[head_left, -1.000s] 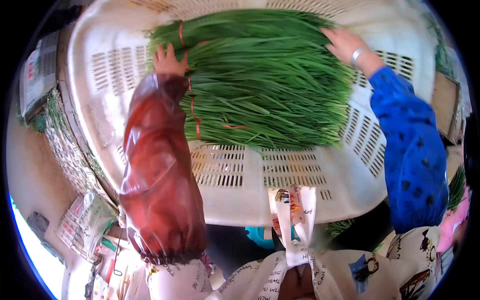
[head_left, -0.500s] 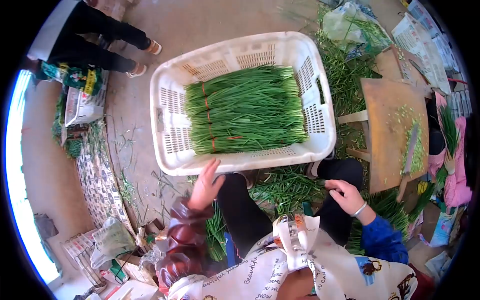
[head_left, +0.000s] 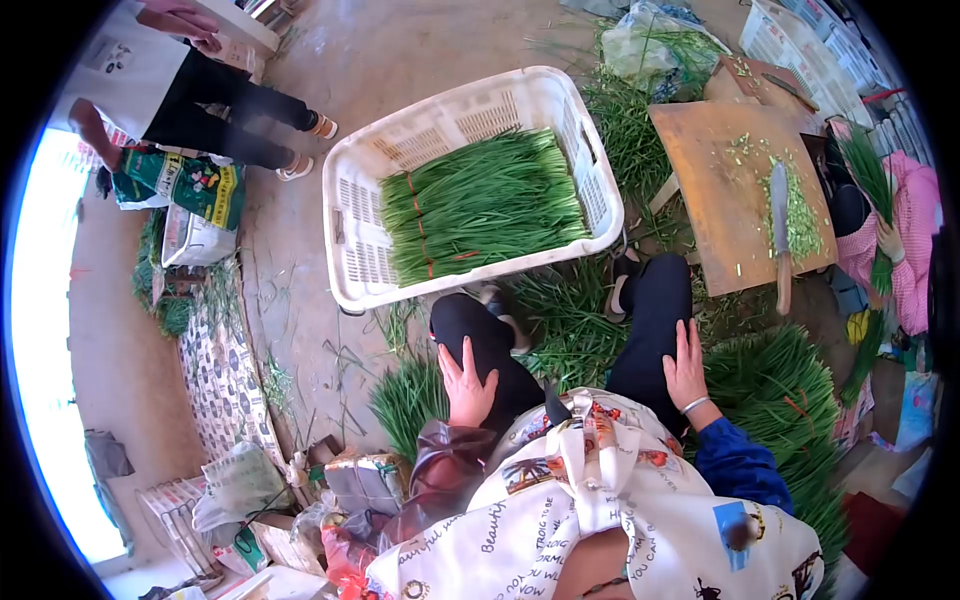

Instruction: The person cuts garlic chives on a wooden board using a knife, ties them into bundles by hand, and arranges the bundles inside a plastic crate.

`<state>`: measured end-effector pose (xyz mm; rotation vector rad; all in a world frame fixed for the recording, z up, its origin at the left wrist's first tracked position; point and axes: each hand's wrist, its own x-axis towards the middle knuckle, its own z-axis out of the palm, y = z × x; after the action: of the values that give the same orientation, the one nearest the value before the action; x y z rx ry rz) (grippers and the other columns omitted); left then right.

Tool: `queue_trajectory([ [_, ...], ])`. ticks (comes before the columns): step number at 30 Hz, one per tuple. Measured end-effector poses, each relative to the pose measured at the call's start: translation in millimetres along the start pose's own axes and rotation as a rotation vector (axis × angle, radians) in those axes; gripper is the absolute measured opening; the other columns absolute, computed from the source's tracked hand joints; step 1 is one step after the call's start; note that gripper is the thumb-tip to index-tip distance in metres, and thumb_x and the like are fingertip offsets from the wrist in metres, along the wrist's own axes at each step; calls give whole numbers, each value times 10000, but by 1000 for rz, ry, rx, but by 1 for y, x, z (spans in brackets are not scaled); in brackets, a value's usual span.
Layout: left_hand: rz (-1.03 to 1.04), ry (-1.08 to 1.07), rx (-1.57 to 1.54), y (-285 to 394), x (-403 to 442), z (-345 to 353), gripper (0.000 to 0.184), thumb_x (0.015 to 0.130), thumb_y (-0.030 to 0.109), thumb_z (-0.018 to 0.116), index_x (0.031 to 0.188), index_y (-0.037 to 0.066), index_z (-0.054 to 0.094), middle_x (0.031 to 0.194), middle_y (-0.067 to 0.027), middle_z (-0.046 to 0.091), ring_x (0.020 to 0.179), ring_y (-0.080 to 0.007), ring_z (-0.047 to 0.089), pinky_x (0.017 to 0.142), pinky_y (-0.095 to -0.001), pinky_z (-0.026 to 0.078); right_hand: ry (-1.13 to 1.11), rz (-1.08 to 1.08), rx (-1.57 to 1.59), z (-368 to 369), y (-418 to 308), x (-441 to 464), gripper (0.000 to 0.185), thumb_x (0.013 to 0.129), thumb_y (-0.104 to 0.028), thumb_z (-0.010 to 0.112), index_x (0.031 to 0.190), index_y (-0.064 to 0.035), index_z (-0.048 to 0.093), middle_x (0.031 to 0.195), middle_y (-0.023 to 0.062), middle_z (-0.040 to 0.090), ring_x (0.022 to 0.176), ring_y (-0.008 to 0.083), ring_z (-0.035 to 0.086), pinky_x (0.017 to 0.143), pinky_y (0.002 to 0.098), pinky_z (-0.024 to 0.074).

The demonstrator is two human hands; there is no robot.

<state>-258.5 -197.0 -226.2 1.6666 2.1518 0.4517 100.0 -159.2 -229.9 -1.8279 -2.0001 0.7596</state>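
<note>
Both of my hands rest on my thighs with nothing in them. My left hand lies on the left thigh, fingers stretched out. On the right thigh my right hand lies flat, with a bracelet at the wrist. In front of my knees stands a white plastic basket. Inside it lie bunches of green garlic chives, tied with red bands near the left side. More chives lie in a pile beside my right hip, and a smaller bunch is at my left.
A wooden board at right carries a knife and chopped bits. Beyond it a person in pink holds chives. At upper left another person holds a green bag. Loose chives litter the floor between my feet.
My left hand has drawn back from the basket's near edge onto my thigh. My right hand has flattened on my right thigh. The person at upper left is now more in view with the bag.
</note>
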Motion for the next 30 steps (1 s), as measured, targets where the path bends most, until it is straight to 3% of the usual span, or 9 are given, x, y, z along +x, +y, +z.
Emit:
queue_trajectory([
  [5,78,-3,5,-15,29,3,705,714,242,610,1313,114,261,1333,-283,151,1208,-467,185,981,-490,223,17,0,14,-12,-1,-8,692,769,-205,529,1323,-9,163,1342,241,181,1227,379,218,1011,398,217],
  [7,36,150,3,-35,60,7,649,732,246,595,1292,94,303,1319,-285,198,1193,-471,218,974,-487,240,-101,23,-303,-30,1,3,719,759,-277,553,1305,19,191,1337,236,203,1222,377,229,1004,397,229],
  [9,-15,217,-36,-57,96,6,573,771,211,558,1266,36,328,1306,-290,222,1199,-442,220,990,-454,226,17,13,-280,-38,7,31,405,798,-254,519,1068,48,507,1206,219,417,1130,366,373,960,396,299],
  [14,-138,156,9,-111,173,15,396,817,265,484,1133,27,488,1209,-226,413,1134,-361,371,957,-425,279,11,-131,159,-42,-54,155,199,816,-108,487,971,-22,577,1020,143,558,917,280,544,808,339,424],
  [15,-150,169,11,-119,185,19,374,825,287,465,1099,40,523,1150,-211,484,1091,-344,431,947,-424,288,-56,-105,242,-32,-64,183,186,814,-100,491,958,-25,582,1004,137,565,890,274,554,783,336,435],
  [17,-313,-124,108,-122,200,18,351,829,332,441,1038,82,573,972,-175,586,951,-322,533,886,-400,355,-142,-98,281,3,-75,244,190,813,-152,506,925,-22,587,912,148,593,817,275,572,740,336,446],
  [18,-264,-56,93,-131,205,26,343,828,359,430,967,96,601,800,-145,619,816,-285,585,806,-388,397,-231,-47,264,23,-78,276,210,808,-189,518,913,-23,593,871,149,601,800,277,576,731,332,447],
  [25,-312,-182,61,-112,220,20,207,765,259,542,888,107,609,651,-84,596,608,-255,580,571,-368,449,-290,210,255,197,-11,440,211,778,-251,536,872,-91,638,858,128,620,805,287,583,716,348,451],
  [30,-192,-66,40,-111,217,19,145,747,146,546,857,71,602,621,-86,576,562,-234,566,543,-348,447,7,165,16,263,26,500,187,795,-210,481,871,-111,621,853,149,603,829,344,555,726,408,446],
])
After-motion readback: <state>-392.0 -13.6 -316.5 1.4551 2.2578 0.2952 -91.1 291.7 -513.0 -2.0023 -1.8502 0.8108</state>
